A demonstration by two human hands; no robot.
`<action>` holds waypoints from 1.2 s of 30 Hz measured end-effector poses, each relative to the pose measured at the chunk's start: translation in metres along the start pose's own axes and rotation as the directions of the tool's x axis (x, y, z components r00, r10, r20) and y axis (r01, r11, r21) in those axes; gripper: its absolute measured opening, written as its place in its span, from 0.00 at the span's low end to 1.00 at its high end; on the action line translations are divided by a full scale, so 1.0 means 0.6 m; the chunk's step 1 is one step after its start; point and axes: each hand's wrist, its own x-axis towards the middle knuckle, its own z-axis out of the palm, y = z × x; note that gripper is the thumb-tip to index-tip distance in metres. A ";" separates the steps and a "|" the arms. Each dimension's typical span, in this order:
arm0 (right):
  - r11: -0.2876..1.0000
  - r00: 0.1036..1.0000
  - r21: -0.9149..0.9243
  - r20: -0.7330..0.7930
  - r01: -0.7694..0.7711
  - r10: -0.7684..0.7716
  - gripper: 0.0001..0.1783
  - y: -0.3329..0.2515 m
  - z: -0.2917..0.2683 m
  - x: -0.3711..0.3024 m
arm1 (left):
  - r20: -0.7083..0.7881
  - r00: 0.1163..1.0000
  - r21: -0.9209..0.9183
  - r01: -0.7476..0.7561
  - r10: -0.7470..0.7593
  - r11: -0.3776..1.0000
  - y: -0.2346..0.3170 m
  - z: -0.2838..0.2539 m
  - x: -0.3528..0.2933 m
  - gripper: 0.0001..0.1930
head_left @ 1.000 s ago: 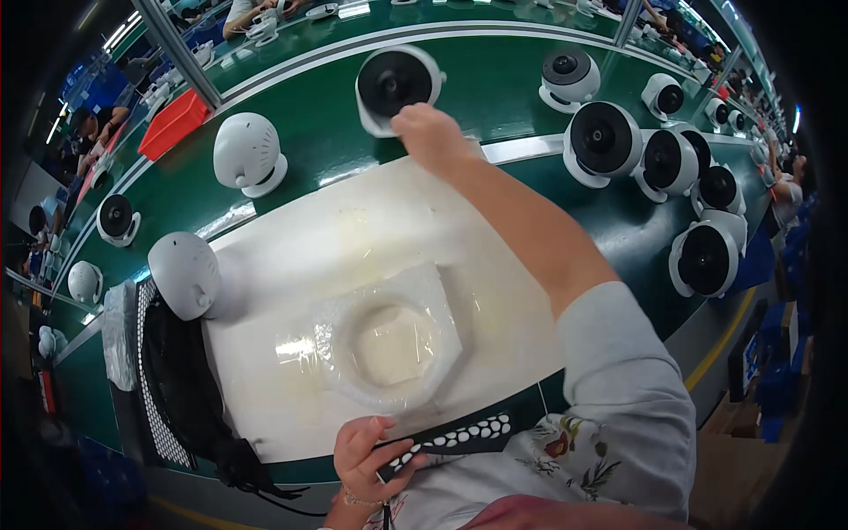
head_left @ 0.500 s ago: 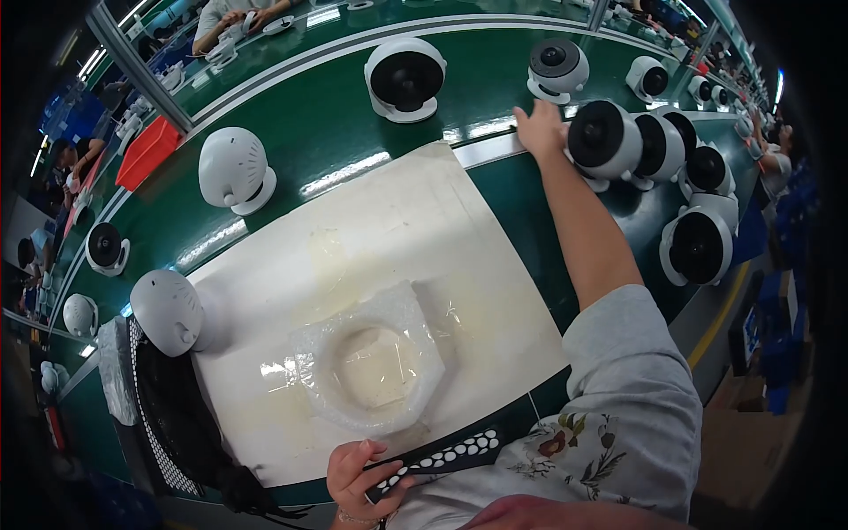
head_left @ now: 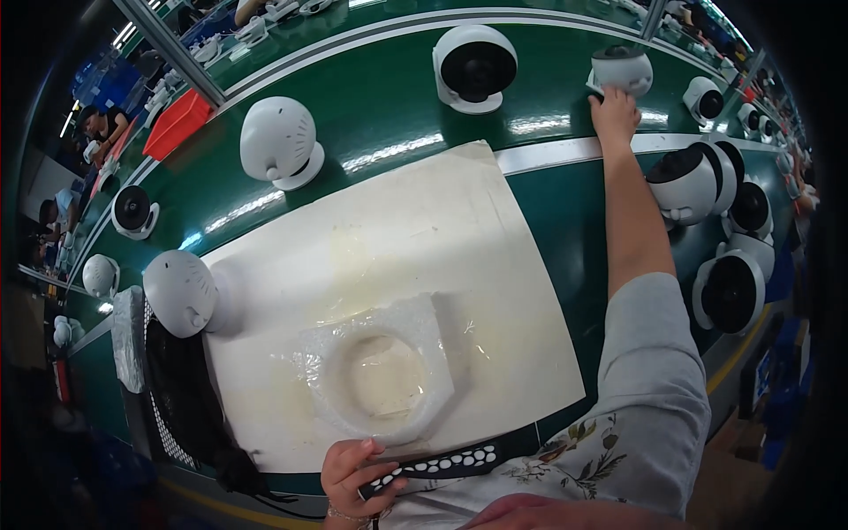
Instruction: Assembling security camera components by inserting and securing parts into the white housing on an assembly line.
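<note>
My right hand (head_left: 616, 117) reaches far right, its fingers curled at the lower front of a white round-headed device (head_left: 629, 74) with a dark face and a small base. At the lower edge, my left hand (head_left: 358, 477) has its fingers bent round the end of a black strip with white oval spots (head_left: 442, 463). Just beyond that hand, a translucent foam ring (head_left: 430, 353) with a round opening lies on the white sheet (head_left: 477, 230). My left thumb and the strip's far end are partly hidden.
Similar white devices stand around: one with a black disc face (head_left: 478, 69), one turned away (head_left: 279, 141), another at the sheet's left edge (head_left: 181, 296), and a cluster (head_left: 685, 185) beside my right arm. A red bin (head_left: 177, 125) and black netting (head_left: 181, 389) are at left.
My right hand has moved from the table rail onto the white device, whose dark face now tilts further away. The whole view has shifted. My left hand stays at the spotted strip.
</note>
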 end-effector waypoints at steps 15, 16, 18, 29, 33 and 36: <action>-0.150 0.619 0.919 0.120 -0.365 -0.776 0.20 -0.220 -0.450 -0.385 | -0.020 0.990 -0.089 -0.139 0.138 0.986 0.019 -0.009 0.014 0.10; -0.063 0.558 0.963 0.098 -0.262 -0.824 0.20 -0.225 -0.450 -0.403 | -0.004 0.989 -0.099 -0.147 0.147 0.984 0.022 -0.011 0.015 0.10; 0.024 0.470 0.980 0.116 -0.196 -0.875 0.20 -0.233 -0.452 -0.428 | -0.003 0.988 -0.097 -0.152 0.153 0.984 0.023 -0.013 0.014 0.11; 0.333 0.610 0.744 -0.125 0.579 -0.782 0.20 -0.457 -0.158 -0.325 | 0.005 0.993 -0.153 -0.118 0.120 0.981 0.017 -0.020 0.017 0.13; 0.491 0.655 0.563 -0.124 0.665 -0.745 0.21 -0.493 -0.134 -0.318 | 0.004 0.997 -0.152 -0.073 0.074 0.986 0.019 -0.022 0.018 0.12; 0.529 0.653 0.533 -0.060 0.661 -0.755 0.19 -0.457 -0.155 -0.313 | 0.001 0.997 -0.176 -0.080 0.081 0.981 0.018 -0.021 0.018 0.11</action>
